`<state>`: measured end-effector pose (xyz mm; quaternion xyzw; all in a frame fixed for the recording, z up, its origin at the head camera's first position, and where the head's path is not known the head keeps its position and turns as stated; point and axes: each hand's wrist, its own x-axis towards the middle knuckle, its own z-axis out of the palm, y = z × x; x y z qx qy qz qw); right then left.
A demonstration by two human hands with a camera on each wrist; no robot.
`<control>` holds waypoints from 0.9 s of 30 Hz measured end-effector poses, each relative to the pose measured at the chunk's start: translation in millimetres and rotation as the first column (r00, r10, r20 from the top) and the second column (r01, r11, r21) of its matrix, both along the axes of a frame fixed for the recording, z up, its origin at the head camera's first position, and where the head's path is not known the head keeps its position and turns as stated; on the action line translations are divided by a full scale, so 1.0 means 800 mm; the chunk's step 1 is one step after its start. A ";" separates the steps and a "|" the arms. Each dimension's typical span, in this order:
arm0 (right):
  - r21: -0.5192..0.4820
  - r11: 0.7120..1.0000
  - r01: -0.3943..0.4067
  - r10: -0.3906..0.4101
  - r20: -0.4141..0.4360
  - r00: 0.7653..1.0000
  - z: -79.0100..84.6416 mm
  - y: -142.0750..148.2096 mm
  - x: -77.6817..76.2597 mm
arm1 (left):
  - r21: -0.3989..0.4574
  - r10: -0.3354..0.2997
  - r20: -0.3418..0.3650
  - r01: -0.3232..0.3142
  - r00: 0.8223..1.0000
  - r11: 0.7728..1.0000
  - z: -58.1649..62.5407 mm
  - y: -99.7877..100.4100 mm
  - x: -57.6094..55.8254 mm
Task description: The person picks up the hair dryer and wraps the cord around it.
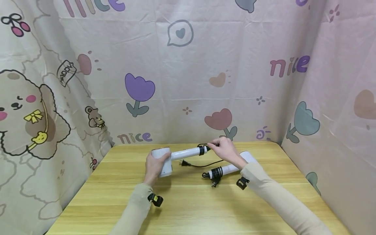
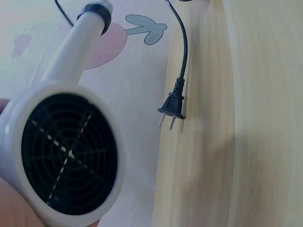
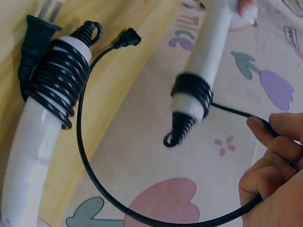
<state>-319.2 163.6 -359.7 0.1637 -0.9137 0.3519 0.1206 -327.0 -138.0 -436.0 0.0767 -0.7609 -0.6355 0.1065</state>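
My left hand [image 1: 153, 167] grips a white hair dryer [image 1: 185, 154] by its barrel, raised above the table with its handle pointing right. The dryer's dark round grille [image 2: 71, 153] faces the left wrist camera. Black cord [image 3: 191, 92] is coiled round the handle's end. My right hand [image 1: 224, 150] pinches the loose length of that cord, just beyond the handle. From this hand the cord curves down to a two-pin plug [image 1: 185, 163]. A second white hair dryer [image 1: 230, 168] lies below the right hand, its cord [image 1: 217, 173] wrapped round the handle; the right forearm partly covers it.
The wooden table [image 1: 188, 209] spans the area below both hands, its far edge just behind them. A patterned curtain [image 1: 182, 71] hangs behind the table and along both sides.
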 end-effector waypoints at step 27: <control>-0.273 0.914 -0.299 0.385 0.356 0.852 -0.059 0.019 -0.013 | 0.489 0.068 0.063 -0.090 0.996 0.868 0.008 -0.008 -0.007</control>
